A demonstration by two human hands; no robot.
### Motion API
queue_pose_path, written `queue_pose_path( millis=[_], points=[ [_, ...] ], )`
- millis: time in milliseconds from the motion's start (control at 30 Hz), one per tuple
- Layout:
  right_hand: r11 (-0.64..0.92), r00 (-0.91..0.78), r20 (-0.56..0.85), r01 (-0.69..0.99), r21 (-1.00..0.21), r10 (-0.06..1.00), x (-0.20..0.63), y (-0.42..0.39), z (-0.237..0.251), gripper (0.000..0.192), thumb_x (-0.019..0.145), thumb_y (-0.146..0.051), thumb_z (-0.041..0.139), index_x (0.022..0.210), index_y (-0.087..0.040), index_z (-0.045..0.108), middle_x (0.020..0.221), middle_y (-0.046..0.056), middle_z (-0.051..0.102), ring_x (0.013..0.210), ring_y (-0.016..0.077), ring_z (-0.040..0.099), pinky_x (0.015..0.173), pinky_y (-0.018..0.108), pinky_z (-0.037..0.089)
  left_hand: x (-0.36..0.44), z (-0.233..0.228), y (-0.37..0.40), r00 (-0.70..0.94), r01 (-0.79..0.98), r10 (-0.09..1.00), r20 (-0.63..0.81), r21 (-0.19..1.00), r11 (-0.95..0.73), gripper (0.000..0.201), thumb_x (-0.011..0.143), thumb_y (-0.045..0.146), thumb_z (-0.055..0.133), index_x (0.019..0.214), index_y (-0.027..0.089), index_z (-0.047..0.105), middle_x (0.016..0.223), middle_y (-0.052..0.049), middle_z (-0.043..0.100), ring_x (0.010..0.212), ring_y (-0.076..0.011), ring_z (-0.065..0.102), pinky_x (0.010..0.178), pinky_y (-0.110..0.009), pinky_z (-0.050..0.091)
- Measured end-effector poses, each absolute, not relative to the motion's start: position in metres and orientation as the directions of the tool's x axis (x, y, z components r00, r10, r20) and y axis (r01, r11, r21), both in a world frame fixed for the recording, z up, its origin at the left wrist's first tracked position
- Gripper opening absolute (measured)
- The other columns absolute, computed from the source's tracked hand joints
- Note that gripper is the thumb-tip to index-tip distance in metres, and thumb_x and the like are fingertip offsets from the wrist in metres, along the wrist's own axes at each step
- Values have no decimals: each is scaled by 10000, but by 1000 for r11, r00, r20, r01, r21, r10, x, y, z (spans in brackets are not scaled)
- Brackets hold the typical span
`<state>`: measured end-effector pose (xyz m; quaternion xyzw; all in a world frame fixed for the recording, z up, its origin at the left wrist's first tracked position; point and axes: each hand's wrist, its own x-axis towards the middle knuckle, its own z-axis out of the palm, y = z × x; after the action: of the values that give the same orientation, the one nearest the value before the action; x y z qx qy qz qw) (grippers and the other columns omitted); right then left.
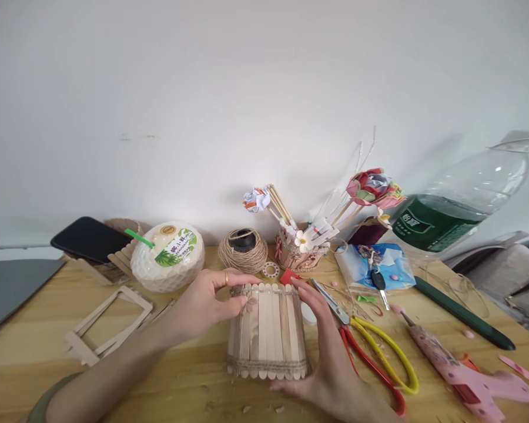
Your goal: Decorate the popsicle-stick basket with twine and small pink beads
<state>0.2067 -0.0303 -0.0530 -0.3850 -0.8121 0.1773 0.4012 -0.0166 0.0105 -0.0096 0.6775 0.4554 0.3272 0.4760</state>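
A holder made of craft sticks (267, 329) stands in front of me, with twine around its lower band and a thin glittery trim near its scalloped top edge. My left hand (216, 299) grips its upper left rim, thumb on the front face by a small brownish bow-like piece and fingers behind the edge. Around the right side curves my right hand (321, 335), fingers at the top rim and thumb by the bottom edge. Close to the right hand lie scissors (344, 320) with one red and one yellow handle. The inside of the holder is hidden.
Behind stand a twine ball (242, 258), a stick pot with paper flowers (302, 258) and a wrapped coconut (170, 255). A phone (86, 238) and a stick frame (108, 326) are left. Rightward are a pink glue gun (456, 367), keys (378, 281) and a large bottle (445, 217).
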Motion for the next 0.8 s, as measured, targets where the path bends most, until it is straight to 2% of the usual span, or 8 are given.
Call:
queue_pose_path(
  millis=[133,333,633,800],
  points=[
    [648,-379,527,494,-580,761,208,-30,-54,971,622,-597,681,1366,-233,173,1378,147,312,1284,355,301,1028,521,314,-19,-7,12,421,275,907,4,952,-132,319,778,197,534,1060,222,681,1102,-54,675,1041,-235,584,944,-363,423],
    [648,-388,520,489,-584,761,207,-29,-53,943,645,-586,670,1363,-229,174,1373,144,310,1285,338,299,1032,499,314,-19,-8,11,405,283,914,-20,953,-104,320,765,273,599,1073,222,672,1123,-58,662,1043,-238,576,937,-343,425],
    [656,-406,516,482,-580,754,208,-30,-54,1008,593,-582,711,1366,-222,172,1377,137,297,1294,334,281,1051,466,301,-25,3,13,537,289,843,-18,943,-164,368,812,142,467,1104,271,650,1055,-14,655,1024,-190,573,900,-297,431],
    [664,-406,525,487,-568,748,207,-30,-55,981,619,-591,687,1363,-204,179,1374,144,299,1293,320,286,1049,451,306,-25,2,13,502,286,865,-26,948,-137,329,750,273,636,1077,268,666,1063,-18,664,1005,-217,589,888,-306,446]
  ],
)
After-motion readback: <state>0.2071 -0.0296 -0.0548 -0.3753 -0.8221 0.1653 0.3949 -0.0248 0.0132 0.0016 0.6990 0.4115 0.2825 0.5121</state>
